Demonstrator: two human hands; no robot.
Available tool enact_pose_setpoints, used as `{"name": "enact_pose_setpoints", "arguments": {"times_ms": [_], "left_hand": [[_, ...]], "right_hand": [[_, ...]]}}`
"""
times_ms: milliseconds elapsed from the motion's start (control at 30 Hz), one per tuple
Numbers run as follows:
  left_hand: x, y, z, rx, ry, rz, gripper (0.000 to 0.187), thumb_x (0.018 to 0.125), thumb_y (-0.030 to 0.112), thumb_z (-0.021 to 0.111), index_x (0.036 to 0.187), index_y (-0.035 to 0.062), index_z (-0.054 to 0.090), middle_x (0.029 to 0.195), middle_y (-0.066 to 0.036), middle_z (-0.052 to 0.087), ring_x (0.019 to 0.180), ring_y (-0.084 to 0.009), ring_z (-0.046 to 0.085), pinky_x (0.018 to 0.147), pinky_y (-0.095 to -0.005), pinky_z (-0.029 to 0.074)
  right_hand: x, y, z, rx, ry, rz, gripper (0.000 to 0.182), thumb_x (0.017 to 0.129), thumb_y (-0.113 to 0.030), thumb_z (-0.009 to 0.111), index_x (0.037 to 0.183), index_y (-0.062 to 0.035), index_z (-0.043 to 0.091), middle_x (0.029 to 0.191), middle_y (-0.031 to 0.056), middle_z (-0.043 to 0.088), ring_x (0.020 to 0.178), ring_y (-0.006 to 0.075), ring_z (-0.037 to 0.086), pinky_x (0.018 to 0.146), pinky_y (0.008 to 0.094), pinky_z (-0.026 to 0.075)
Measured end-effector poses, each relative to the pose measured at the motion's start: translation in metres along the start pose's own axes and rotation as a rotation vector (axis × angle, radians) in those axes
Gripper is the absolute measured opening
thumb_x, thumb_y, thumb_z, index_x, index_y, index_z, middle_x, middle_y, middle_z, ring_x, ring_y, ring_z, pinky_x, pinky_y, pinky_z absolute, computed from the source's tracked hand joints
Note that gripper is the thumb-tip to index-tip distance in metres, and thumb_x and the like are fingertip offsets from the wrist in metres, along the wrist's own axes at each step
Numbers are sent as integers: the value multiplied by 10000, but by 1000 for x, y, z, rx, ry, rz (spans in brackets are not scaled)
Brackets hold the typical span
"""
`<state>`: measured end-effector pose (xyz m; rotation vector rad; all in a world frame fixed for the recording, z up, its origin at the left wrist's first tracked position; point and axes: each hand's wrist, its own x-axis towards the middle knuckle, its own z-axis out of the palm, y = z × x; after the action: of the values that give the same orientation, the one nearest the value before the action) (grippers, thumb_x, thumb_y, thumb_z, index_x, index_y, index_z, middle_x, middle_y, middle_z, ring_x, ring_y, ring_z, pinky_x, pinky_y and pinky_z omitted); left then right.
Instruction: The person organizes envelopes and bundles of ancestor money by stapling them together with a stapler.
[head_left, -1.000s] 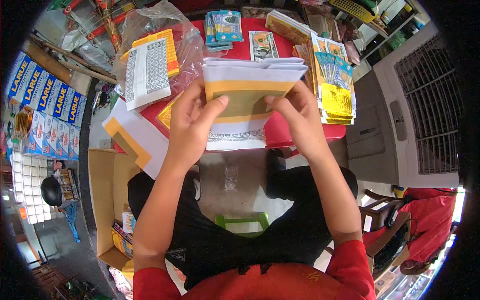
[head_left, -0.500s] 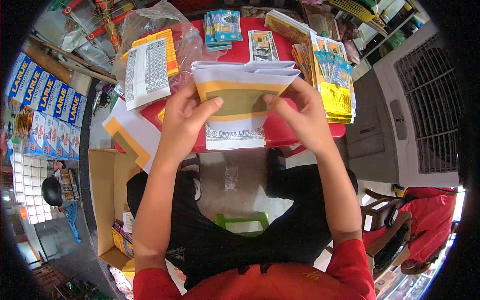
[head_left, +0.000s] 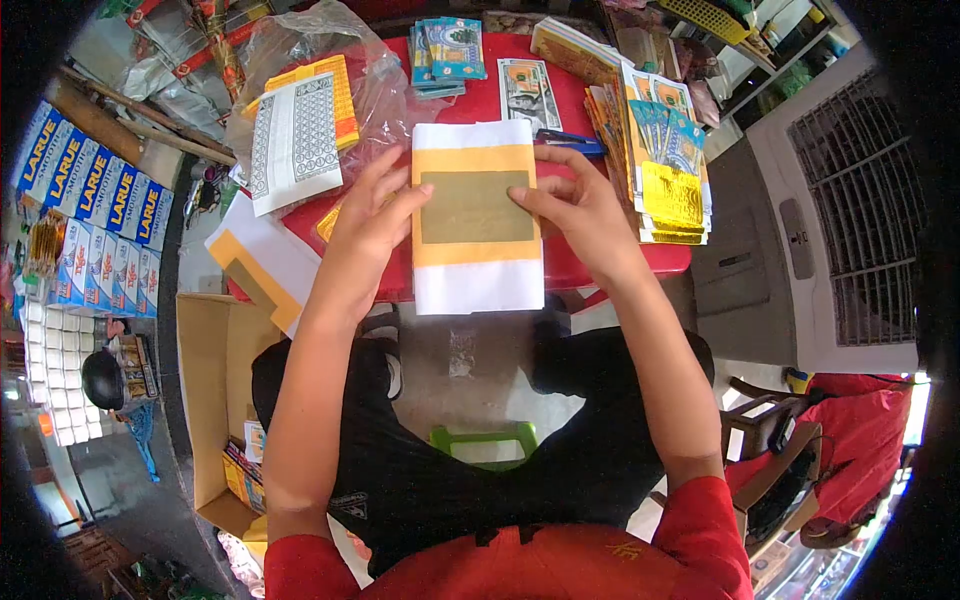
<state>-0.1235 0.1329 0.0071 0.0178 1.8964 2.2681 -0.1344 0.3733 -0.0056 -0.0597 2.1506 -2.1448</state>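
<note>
A folded stack of white joss paper point(head_left: 478, 285) with an orange band and a dull gold square faces up before me, its lower end over the table's front edge. My left hand point(head_left: 372, 215) holds its left edge, thumb on top and fingers slightly apart. At the opposite edge, my right hand point(head_left: 585, 210) grips with the thumb on the gold square's border and the fingers curled alongside. A blue and dark tool point(head_left: 570, 140), partly hidden, lies just beyond my right fingers. More banded paper point(head_left: 265, 250) sits left of my left forearm.
On the red table point(head_left: 655, 262) are a printed white sheet point(head_left: 298, 140), clear plastic point(head_left: 385, 85), blue notes point(head_left: 455, 50), a dollar-style note point(head_left: 528, 92) and gold paper bundles point(head_left: 672, 205). A cardboard box point(head_left: 215, 400) stands at left, a green stool point(head_left: 485, 445) below.
The paper stack has been lowered and tipped flat, so its whole banded face shows. It now covers the printed sheet beneath, and the blue tool has come into view.
</note>
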Motion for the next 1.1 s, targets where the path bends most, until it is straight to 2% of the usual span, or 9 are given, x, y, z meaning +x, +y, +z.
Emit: {"name": "enact_pose_setpoints", "arguments": {"times_ms": [67, 133, 200, 267, 367, 533, 900, 967, 1100], "left_hand": [[0, -4, -3, -26, -8, 13, 773, 918, 292, 676, 1516, -32, 309, 1516, -232, 386, 1406, -259, 390, 1163, -374, 297], [1, -7, -8, 71, 39, 22, 632, 990, 267, 584, 1488, -43, 347, 1536, -175, 385, 1423, -258, 386, 1192, -418, 291], [-2, -6, -9, 48, 40, 27, 627, 994, 269, 575, 1483, -49, 347, 1538, -186, 377, 1424, -264, 385, 1195, -419, 290], [-3, -4, -13, 24, 44, 37, 621, 998, 272, 566, 1478, -55, 347, 1541, -198, 369, 1424, -270, 384, 1197, -420, 288], [-4, -7, -21, -86, 22, -7, 620, 1003, 295, 552, 1479, -44, 346, 1539, -226, 362, 1430, -288, 374, 1199, -421, 282], [-10, 2, -14, -232, -74, -196, 608, 998, 372, 543, 1425, -34, 395, 1529, -244, 369, 1437, -308, 359, 1204, -436, 264], [-5, -6, 2, -244, 13, -183, 576, 975, 379, 586, 1391, -3, 473, 1441, -179, 501, 1340, -260, 464, 1092, -408, 376], [-5, -10, 9, -5, 6, -199, 537, 954, 296, 651, 1345, -43, 509, 1314, -156, 590, 1182, -210, 585, 979, -341, 476], [-1, -21, 13, 150, -139, -77, 446, 970, 162, 641, 1326, -71, 509, 1187, -128, 667, 1070, -154, 639, 898, -280, 507]], "right_hand": [[3, 8, 2, 1, 8, 46, 513, 881, -95, 750, 1304, 40, 494, 880, 87, 709, 799, 131, 665, 719, 285, 530], [7, 19, 4, -250, 95, -163, 550, 864, -106, 762, 1319, 31, 483, 876, 105, 708, 796, 144, 671, 714, 305, 539], [7, 22, 5, -287, 116, -177, 574, 844, -141, 770, 1319, 17, 489, 877, 125, 715, 768, 210, 693, 719, 343, 547], [2, 13, 8, -588, 157, -251, 574, 827, -195, 774, 1304, -5, 517, 974, 160, 706, 877, 305, 694, 790, 405, 542], [-2, 15, 4, -893, 173, -459, 497, 845, -212, 762, 1252, 4, 577, 1073, 171, 669, 993, 308, 658, 893, 398, 508], [-15, 3, 12, -1006, 58, -383, 465, 833, -266, 753, 1219, -31, 643, 1164, 185, 615, 1100, 360, 589, 952, 442, 467], [-13, 13, 11, -1054, 74, -473, 463, 786, -280, 763, 1181, -59, 664, 1162, 157, 605, 1084, 359, 566, 914, 476, 449], [-14, 11, 11, -1054, 74, -459, 450, 788, -283, 760, 1168, -60, 669, 1165, 155, 604, 1082, 355, 569, 913, 478, 448], [-15, 9, 11, -1062, 71, -425, 479, 781, -290, 762, 1192, -65, 659, 1172, 150, 602, 1094, 358, 568, 922, 481, 444]]}}
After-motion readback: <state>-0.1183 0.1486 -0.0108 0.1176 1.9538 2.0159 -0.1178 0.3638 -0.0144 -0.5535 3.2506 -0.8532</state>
